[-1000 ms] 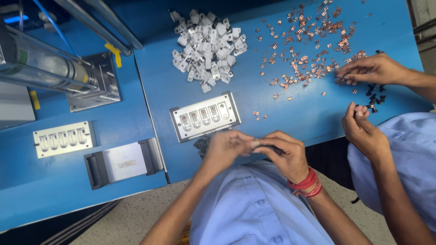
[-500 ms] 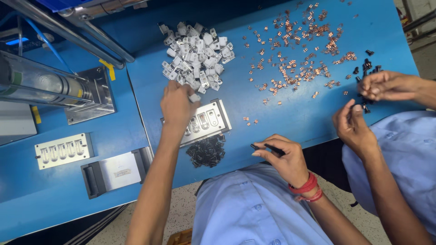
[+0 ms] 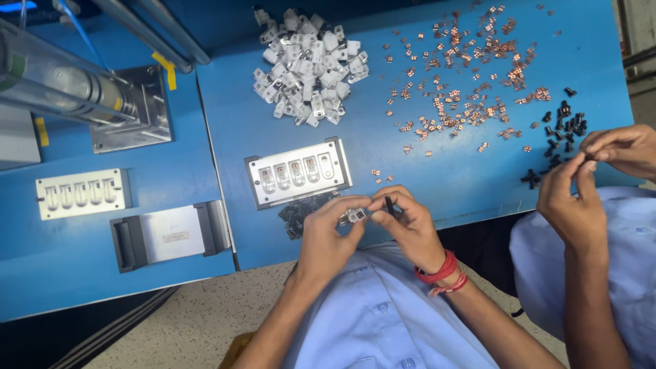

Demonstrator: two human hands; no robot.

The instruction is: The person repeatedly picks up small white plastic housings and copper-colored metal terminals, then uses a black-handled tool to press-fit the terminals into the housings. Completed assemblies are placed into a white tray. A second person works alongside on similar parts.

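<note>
- While the left hand (image 3: pixel 326 229) pinches a small white part (image 3: pixel 355 216) over the table's (image 3: pixel 424 184) near edge, the right hand's (image 3: pixel 404 225) fingers hold a thin black pin (image 3: pixel 389 205).
- Both pieces are tiny, so a loose pinch could drop one off the edge.
- White part looks shiny and boxy, like those in the pile (image 3: pixel 307 68).

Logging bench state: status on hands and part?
Left hand pinching small white part. Right hand holding black pin. Metal fixture just beyond, nothing between.
</note>
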